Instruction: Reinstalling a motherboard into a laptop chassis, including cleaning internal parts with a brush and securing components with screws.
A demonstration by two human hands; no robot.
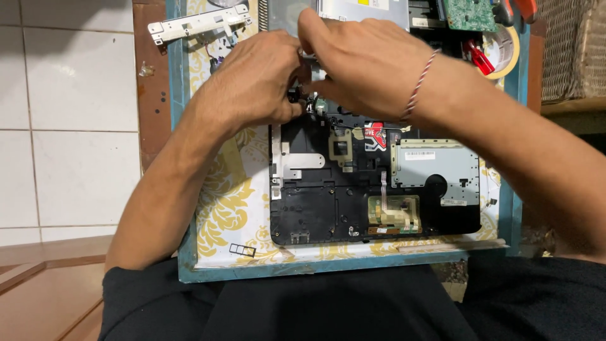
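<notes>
Both hands meet over the far edge of an opened black laptop base (372, 189), which lies on a board covered in white-and-yellow patterned paper (233, 208) with a teal frame (341, 264). The laptop base sits a little right of centre on the board, its long axis running from 9 o'clock to 3 o'clock, its rounded front edge towards 6 o'clock, nearest the person, and its far edge towards 12 o'clock, under the hands.

The left hand (252, 85) comes in from 8 o'clock, its fingers curled together and pinched on a small dark part (295, 95) at the far left corner of the base. The right hand (369, 63), with a red-and-white thread (420, 85) on the wrist, reaches in from 3 o'clock; its fingers are bent down and close together on the same spot, but whether they clamp anything I cannot tell, as the hand hides its fingertips.

On the base a silver metal plate (435, 170) lies at its right, a tan ribbon-cable patch (394, 213) at 6 o'clock of centre. At 11 o'clock of the board rests a silver bracket (199, 22); at 1 o'clock a green circuit board (468, 14) and a roll of tape (505, 47) with a red-handled tool (480, 58) lying just beside it
</notes>
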